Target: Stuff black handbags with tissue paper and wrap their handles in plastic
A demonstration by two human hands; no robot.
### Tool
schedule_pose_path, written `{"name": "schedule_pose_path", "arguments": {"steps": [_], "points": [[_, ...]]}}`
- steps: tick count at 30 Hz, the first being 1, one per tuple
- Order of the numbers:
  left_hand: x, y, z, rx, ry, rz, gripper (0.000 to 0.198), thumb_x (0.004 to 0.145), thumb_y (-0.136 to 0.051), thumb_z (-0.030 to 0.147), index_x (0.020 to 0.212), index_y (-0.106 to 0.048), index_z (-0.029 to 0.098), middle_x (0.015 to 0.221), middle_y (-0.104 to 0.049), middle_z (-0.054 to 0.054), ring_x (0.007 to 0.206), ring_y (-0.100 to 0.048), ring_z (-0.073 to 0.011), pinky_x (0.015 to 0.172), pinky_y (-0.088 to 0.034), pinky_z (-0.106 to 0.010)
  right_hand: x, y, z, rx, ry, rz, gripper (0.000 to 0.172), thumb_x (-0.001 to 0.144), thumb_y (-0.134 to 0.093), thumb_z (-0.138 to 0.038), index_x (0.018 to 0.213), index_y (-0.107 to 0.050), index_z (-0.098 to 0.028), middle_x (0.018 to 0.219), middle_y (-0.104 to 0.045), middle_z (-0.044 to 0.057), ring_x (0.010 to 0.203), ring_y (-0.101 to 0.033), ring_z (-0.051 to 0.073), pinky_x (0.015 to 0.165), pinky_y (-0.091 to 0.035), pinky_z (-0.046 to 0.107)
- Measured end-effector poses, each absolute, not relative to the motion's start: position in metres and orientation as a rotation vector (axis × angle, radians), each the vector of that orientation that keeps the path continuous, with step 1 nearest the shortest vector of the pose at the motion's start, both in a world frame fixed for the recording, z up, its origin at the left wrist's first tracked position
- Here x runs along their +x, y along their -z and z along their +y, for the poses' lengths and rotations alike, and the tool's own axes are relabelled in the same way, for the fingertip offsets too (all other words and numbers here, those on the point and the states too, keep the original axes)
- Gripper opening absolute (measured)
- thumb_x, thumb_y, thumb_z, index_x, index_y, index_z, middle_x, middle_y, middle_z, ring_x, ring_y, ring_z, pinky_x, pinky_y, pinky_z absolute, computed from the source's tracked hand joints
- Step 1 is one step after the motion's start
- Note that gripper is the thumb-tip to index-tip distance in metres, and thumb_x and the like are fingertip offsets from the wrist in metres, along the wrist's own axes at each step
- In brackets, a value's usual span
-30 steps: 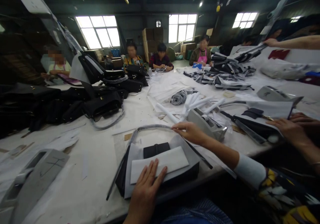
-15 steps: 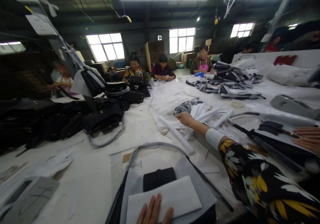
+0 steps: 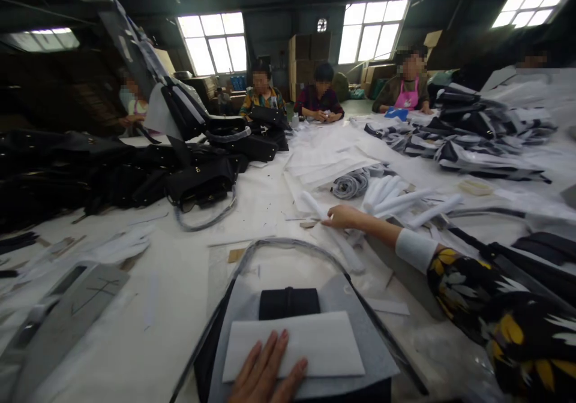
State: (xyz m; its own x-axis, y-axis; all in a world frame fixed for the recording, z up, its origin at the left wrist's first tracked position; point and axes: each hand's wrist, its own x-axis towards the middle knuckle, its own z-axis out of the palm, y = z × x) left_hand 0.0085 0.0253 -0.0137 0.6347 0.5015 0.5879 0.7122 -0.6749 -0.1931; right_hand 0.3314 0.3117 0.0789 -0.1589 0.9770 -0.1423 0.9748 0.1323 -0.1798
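Observation:
My left hand [image 3: 265,370] lies flat with fingers spread on a folded white foam sheet [image 3: 315,343]. Beneath the sheet are grey-white paper [image 3: 360,331] and a black handbag [image 3: 204,355], whose plastic-wrapped handle [image 3: 288,244] arches toward the table's middle. A dark flap with a strap [image 3: 289,303] shows just above the sheet. Reaching out to the right, my right hand [image 3: 344,217] has its fingers bent together over a white foam roll [image 3: 344,250]. Whether the fingertips grip that roll is hidden. More white foam rolls [image 3: 382,196] and a grey coiled strip [image 3: 351,184] lie just beyond.
Black handbags [image 3: 198,181] are heaped on the left, paper-wrapped pieces [image 3: 477,133] at the far right. A grey tape dispenser-like box [image 3: 76,307] stands at lower left. Several co-workers sit across the table, one in a pink apron [image 3: 407,94]. Another bag [image 3: 508,259] lies at right.
The view has tilted down and turned slightly left. My right hand has come from above the foam roll down over it. My left hand stays on the foam sheet.

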Motion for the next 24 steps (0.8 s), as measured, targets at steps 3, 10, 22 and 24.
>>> {"name": "schedule_pose_path", "arguments": {"steps": [3,10,22,24], "points": [[0.01,-0.007,0.02,-2.567,0.701,-1.024,0.057,0.096,-0.032,0.005,0.146,-0.045,0.029,0.145,-0.053,-0.012,0.132,-0.052,-0.0257,0.103,-0.052,-0.041,0.322,-0.104,0.288,-1.931,-0.359,-2.282,0.04,0.093,-0.054,-0.048,0.101,-0.072,-0.012,0.093,-0.075,0.01,0.086,-0.069,0.024,0.074,-0.05,0.028],[0.012,-0.028,0.016,-2.727,0.522,-1.073,0.071,0.084,-0.04,-0.005,0.149,-0.039,0.025,0.152,-0.042,-0.016,0.138,-0.045,-0.0293,0.107,-0.048,-0.048,0.312,-0.165,0.139,-1.322,-0.316,-2.076,0.05,0.094,-0.054,-0.054,0.132,-0.057,-0.022,0.107,-0.073,0.004,0.088,-0.07,0.021,0.078,-0.053,0.029],[0.003,-0.072,0.054,-3.03,0.175,-0.917,0.07,0.078,-0.064,0.007,0.143,-0.048,0.029,0.143,-0.055,-0.013,0.107,-0.07,-0.0279,0.087,-0.058,-0.037,0.268,-0.062,-0.084,-1.293,-0.035,-2.197,0.032,0.097,-0.055,-0.028,0.126,-0.065,-0.033,0.114,-0.071,0.004,0.108,-0.062,0.024,0.094,-0.054,0.041],[0.004,-0.08,0.057,-3.04,0.126,-0.901,0.067,0.078,-0.063,0.008,0.141,-0.05,0.028,0.14,-0.058,-0.012,0.104,-0.071,-0.028,0.086,-0.058,-0.037,0.246,-0.041,-0.081,-1.36,0.086,-2.11,0.029,0.097,-0.054,-0.028,0.121,-0.069,-0.034,0.114,-0.07,0.005,0.105,-0.061,0.024,0.093,-0.052,0.043]]}}
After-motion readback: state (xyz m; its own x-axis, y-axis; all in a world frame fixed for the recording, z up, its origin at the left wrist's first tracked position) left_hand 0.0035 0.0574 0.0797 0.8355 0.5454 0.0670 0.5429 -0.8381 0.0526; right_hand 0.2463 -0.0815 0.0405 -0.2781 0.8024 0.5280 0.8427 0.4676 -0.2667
